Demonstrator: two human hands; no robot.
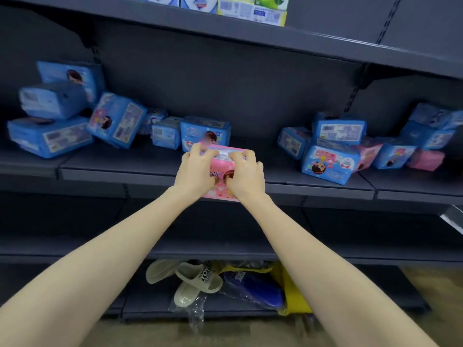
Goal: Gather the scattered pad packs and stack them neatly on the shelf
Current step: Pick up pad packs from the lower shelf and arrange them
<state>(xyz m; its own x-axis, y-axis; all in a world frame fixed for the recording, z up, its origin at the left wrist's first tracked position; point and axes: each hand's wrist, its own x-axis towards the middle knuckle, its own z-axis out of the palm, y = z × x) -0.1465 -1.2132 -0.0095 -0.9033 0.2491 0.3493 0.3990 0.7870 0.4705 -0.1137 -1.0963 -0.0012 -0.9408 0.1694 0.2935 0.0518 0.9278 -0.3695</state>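
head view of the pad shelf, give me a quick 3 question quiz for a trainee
1. True or false: the left hand and the right hand both hold the pink pad pack.
2. What lies on the bottom shelf? A) beige slippers B) glass bottles C) folded towels
3. Fill in: most of the other pad packs lying on the middle shelf are ___ in colour.

Key: 1 true; 2 A; 3 blue
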